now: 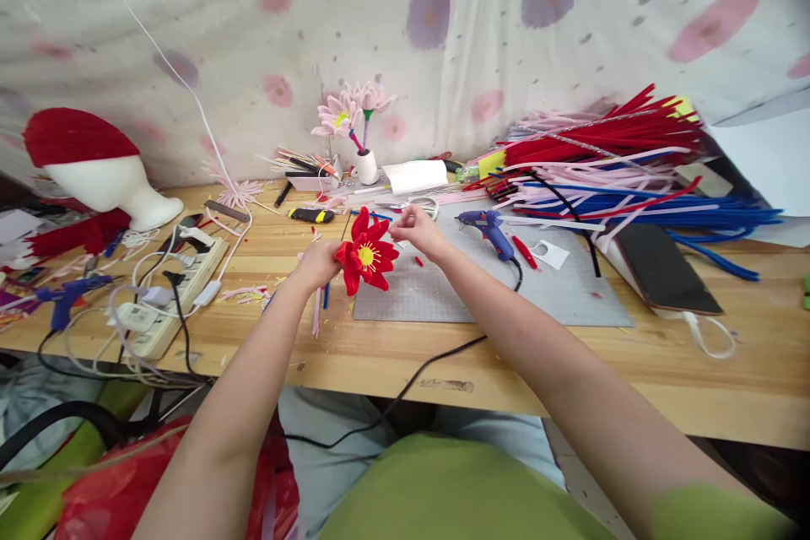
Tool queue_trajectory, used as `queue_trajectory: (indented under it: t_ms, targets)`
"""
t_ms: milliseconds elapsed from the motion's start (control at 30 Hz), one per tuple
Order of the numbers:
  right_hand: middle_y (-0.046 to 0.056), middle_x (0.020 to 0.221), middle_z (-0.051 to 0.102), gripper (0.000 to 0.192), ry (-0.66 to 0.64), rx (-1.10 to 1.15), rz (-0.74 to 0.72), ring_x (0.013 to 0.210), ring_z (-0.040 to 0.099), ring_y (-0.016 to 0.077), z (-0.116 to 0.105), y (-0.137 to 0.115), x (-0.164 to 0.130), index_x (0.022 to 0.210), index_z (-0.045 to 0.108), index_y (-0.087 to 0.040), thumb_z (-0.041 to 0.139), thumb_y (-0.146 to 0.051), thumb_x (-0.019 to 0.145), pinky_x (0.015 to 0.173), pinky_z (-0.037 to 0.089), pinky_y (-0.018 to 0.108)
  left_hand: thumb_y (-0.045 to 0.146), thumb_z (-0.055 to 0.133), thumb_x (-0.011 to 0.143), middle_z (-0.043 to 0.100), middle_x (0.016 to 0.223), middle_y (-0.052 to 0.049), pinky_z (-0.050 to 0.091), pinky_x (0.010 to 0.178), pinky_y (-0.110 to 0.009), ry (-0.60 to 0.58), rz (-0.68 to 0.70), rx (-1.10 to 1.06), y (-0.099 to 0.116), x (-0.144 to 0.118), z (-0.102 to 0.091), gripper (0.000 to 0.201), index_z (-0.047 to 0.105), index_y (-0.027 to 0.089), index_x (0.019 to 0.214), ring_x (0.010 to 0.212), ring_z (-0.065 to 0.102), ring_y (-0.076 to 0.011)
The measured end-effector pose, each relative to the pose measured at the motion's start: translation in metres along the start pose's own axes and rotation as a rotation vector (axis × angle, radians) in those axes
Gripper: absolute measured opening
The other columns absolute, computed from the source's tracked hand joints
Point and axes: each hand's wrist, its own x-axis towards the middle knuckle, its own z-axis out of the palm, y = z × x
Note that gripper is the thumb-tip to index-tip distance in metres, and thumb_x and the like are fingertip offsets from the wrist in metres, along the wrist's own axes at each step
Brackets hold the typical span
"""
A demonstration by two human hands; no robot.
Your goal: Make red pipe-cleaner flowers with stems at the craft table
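Note:
My left hand (318,261) grips a red pipe-cleaner flower (367,254) with a yellow centre, holding it just above the wooden table (443,354). My right hand (418,232) pinches the upper right petals of that flower with its fingertips. Both hands hover at the left edge of a grey cutting mat (569,295). A blue glue gun (487,229) lies on the mat just right of my right hand, its black cord running off the table's front edge.
A heap of red, pink and blue pipe cleaners (607,160) fills the back right. A dark tablet (664,270) lies at right. A power strip (170,287) with tangled cables, a second blue glue gun (63,297) and a mannequin head with a red cap (94,160) are at left. Pink flowers in a small white vase (364,160) stand at the back.

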Motion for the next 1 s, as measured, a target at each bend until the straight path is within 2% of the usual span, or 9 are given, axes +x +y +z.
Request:
queue_trajectory:
  t_ms: [100, 200, 267, 400, 500, 600, 767, 900, 1000]
  targets:
    - [-0.006, 0.059, 0.056, 0.034, 0.037, 0.019, -0.006, 0.051, 0.05, 0.0066, -0.006, -0.012, -0.002, 0.074, 0.038, -0.02, 0.067, -0.024, 0.058, 0.051, 0.04, 0.02, 0.022, 0.046, 0.072, 0.068, 0.078, -0.01, 0.038, 0.066, -0.026, -0.011, 0.0, -0.011, -0.003, 0.001, 0.0, 0.019, 0.064, 0.018, 0.074, 0.079, 0.062, -0.0219]
    - [-0.005, 0.059, 0.053, 0.024, -0.125, -0.053, -0.038, 0.044, 0.036, 0.0032, -0.003, -0.027, -0.011, 0.076, 0.048, -0.017, 0.062, -0.034, 0.067, 0.043, 0.027, 0.019, 0.023, 0.046, 0.073, 0.068, 0.077, -0.009, 0.038, 0.067, -0.027, -0.015, 0.001, -0.026, -0.003, 0.003, -0.001, 0.019, 0.064, 0.018, 0.072, 0.079, 0.062, -0.022]
    - [-0.005, 0.057, 0.047, 0.026, -0.241, -0.16, -0.089, 0.045, 0.032, 0.0034, 0.003, -0.035, -0.019, 0.077, 0.053, -0.015, 0.055, -0.041, 0.074, 0.043, 0.023, 0.02, 0.024, 0.046, 0.073, 0.068, 0.076, -0.008, 0.038, 0.066, -0.026, -0.019, -0.014, -0.012, -0.002, 0.005, -0.001, 0.019, 0.064, 0.019, 0.07, 0.078, 0.062, -0.0214]
    - [-0.004, 0.059, 0.046, 0.035, -0.299, -0.366, -0.18, 0.053, 0.039, 0.0059, 0.018, -0.043, -0.029, 0.071, 0.051, -0.015, 0.049, -0.049, 0.077, 0.05, 0.028, 0.021, 0.024, 0.046, 0.074, 0.069, 0.077, -0.007, 0.038, 0.065, -0.026, -0.006, -0.016, 0.039, 0.002, 0.009, -0.001, 0.02, 0.065, 0.019, 0.073, 0.078, 0.062, -0.0206]
    - [-0.003, 0.059, 0.046, 0.034, -0.317, -0.45, -0.204, 0.055, 0.04, 0.0068, 0.024, -0.042, -0.028, 0.067, 0.049, -0.015, 0.049, -0.047, 0.078, 0.052, 0.029, 0.022, 0.023, 0.046, 0.075, 0.069, 0.081, -0.007, 0.039, 0.065, -0.026, -0.006, 0.022, 0.082, 0.003, 0.012, 0.001, 0.021, 0.066, 0.019, 0.076, 0.079, 0.062, -0.0205]
    - [-0.004, 0.057, 0.044, 0.029, -0.29, -0.41, -0.196, 0.053, 0.038, 0.0062, 0.023, -0.041, -0.025, 0.064, 0.047, -0.016, 0.051, -0.041, 0.077, 0.051, 0.028, 0.021, 0.022, 0.044, 0.076, 0.07, 0.083, -0.007, 0.039, 0.065, -0.027, -0.015, 0.043, 0.136, 0.002, 0.012, 0.001, 0.023, 0.067, 0.02, 0.08, 0.081, 0.063, -0.0212]
    - [-0.008, 0.05, 0.035, 0.028, -0.11, -0.229, -0.173, 0.045, 0.027, 0.0046, 0.008, -0.041, -0.023, 0.062, 0.04, -0.018, 0.052, -0.037, 0.078, 0.046, 0.022, 0.021, 0.025, 0.042, 0.078, 0.07, 0.084, -0.008, 0.039, 0.065, -0.028, -0.01, 0.019, 0.203, 0.004, 0.01, -0.001, 0.026, 0.067, 0.02, 0.085, 0.082, 0.063, -0.0238]
    - [-0.007, 0.049, 0.039, 0.028, -0.143, -0.203, -0.158, 0.045, 0.029, 0.005, 0.005, -0.034, -0.025, 0.064, 0.042, -0.018, 0.054, -0.04, 0.078, 0.044, 0.022, 0.02, 0.028, 0.042, 0.08, 0.069, 0.085, -0.009, 0.04, 0.068, -0.03, 0.004, 0.003, 0.208, 0.008, 0.012, -0.001, 0.029, 0.068, 0.021, 0.09, 0.082, 0.063, -0.0245]
    - [-0.007, 0.052, 0.041, 0.028, -0.114, -0.021, -0.176, 0.045, 0.031, 0.0048, 0.005, -0.034, -0.026, 0.064, 0.041, -0.019, 0.056, -0.039, 0.077, 0.043, 0.024, 0.019, 0.032, 0.041, 0.082, 0.069, 0.085, -0.011, 0.041, 0.071, -0.032, 0.01, -0.057, 0.208, 0.011, 0.012, -0.003, 0.031, 0.068, 0.021, 0.092, 0.083, 0.063, -0.0259]
